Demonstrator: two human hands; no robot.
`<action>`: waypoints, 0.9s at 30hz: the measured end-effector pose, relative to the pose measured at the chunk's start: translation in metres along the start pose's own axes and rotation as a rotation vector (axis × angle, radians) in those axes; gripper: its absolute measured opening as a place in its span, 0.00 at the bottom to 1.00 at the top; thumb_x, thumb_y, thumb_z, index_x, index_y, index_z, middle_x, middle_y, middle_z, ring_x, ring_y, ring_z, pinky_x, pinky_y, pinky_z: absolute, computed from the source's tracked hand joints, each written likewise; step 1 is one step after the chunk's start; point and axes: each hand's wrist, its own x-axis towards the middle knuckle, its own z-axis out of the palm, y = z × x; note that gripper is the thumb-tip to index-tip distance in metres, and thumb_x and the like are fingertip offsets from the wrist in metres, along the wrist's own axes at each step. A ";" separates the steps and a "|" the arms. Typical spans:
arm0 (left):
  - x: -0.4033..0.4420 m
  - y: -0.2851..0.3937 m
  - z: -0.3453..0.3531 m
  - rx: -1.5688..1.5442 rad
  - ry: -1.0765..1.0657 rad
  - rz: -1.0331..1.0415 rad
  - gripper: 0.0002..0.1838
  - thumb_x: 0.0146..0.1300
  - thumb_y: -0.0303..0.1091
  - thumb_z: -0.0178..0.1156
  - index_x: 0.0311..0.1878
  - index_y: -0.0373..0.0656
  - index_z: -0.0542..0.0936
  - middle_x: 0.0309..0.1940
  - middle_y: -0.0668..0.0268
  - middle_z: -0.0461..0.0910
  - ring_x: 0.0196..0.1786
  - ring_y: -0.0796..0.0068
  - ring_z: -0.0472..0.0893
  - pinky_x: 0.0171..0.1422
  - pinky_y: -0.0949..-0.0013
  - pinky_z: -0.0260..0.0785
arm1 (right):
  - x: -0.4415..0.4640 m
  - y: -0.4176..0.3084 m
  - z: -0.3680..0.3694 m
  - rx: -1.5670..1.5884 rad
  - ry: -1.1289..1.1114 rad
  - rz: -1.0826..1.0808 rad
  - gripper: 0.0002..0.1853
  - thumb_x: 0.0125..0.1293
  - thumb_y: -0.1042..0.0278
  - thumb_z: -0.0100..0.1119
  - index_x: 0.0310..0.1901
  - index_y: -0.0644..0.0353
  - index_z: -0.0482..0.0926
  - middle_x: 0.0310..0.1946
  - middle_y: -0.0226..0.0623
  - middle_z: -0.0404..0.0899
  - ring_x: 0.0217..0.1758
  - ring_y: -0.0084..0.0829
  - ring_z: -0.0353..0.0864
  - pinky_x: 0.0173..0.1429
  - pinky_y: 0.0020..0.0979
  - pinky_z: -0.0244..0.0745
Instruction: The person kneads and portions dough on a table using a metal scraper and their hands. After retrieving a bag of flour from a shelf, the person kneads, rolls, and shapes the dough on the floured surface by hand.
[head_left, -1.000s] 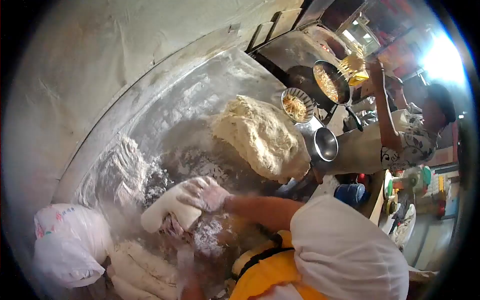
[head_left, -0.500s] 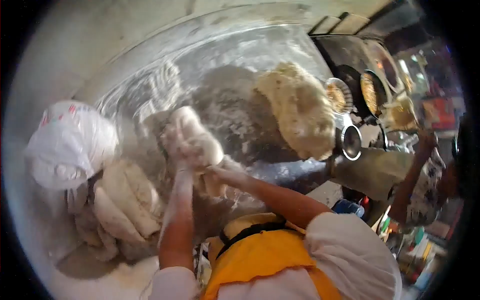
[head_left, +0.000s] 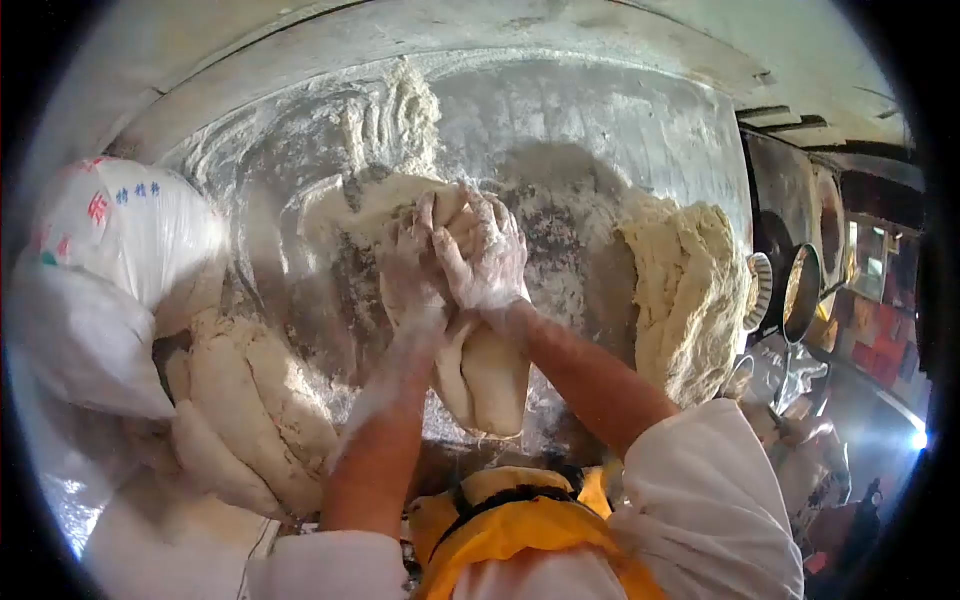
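A long, folded piece of dough (head_left: 490, 385) lies on the floured metal worktop, one end pointing toward my body. My left hand (head_left: 413, 265) presses on its far part, fingers bent over it and coated in flour. Right beside it, touching, my right hand (head_left: 487, 255) bears down on the same dough with its fingers curled over the top. Both palms hide much of the dough's middle. Loose flour (head_left: 395, 120) is heaped behind the hands, toward the wall.
To the right sits a big slab of dough (head_left: 690, 300). At the left are a white plastic sack (head_left: 130, 235) and several rolled dough pieces (head_left: 245, 410). Beyond the worktop's right edge stand a white ribbed bowl (head_left: 758, 292) and a dark pan (head_left: 801, 295).
The view has swung, so the worktop shows more squarely. My hands have gone from gripping the dough at its sides to pressing on top, and the dough now stretches toward my body.
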 end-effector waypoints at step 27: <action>-0.016 0.008 0.046 -0.103 0.020 0.377 0.35 0.63 0.58 0.62 0.72 0.56 0.69 0.72 0.58 0.69 0.74 0.49 0.68 0.81 0.43 0.53 | -0.007 0.083 -0.053 -0.097 0.089 -0.431 0.41 0.49 0.45 0.75 0.63 0.59 0.76 0.53 0.47 0.80 0.54 0.53 0.81 0.61 0.52 0.75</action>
